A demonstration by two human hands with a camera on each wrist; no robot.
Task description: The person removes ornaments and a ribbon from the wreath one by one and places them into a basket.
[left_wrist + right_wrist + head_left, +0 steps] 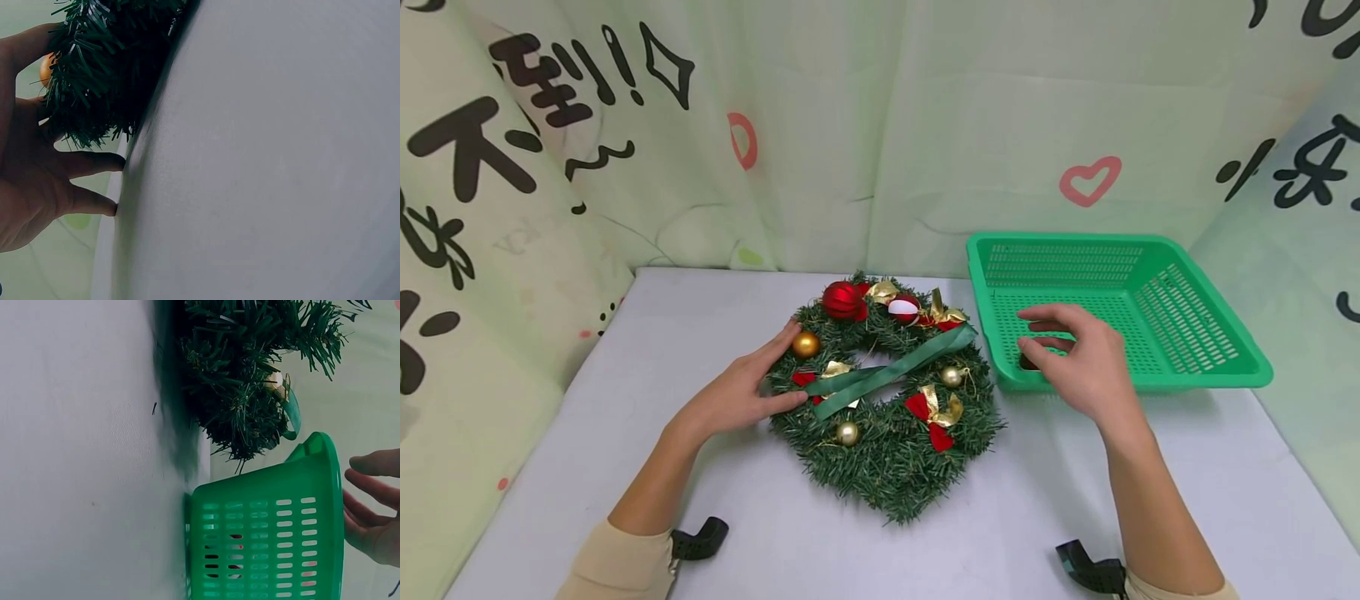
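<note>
A green wreath point(880, 479) lies on the table, trimmed with red and gold baubles, red-and-gold bows and a green ribbon point(880, 379) stretched over its middle. My left hand point(741, 396) rests against its left side, thumb over the branches near the ribbon's end. In the left wrist view, two straight fingertips of this hand point(37, 181) reach down to the tabletop beside the branches. My right hand point(1078, 358) hovers over the near left rim of a green basket point(1217, 379), fingers loosely bent with nothing between them. A small dark thing point(1028, 362) shows below the thumb, partly hidden.
The white table point(775, 542) ends at a pale printed curtain point(880, 150) behind and on both sides. Through the basket's slots, in the right wrist view, dark and red bits point(234, 547) show inside. A black wrist camera point(700, 539) sits at each sleeve.
</note>
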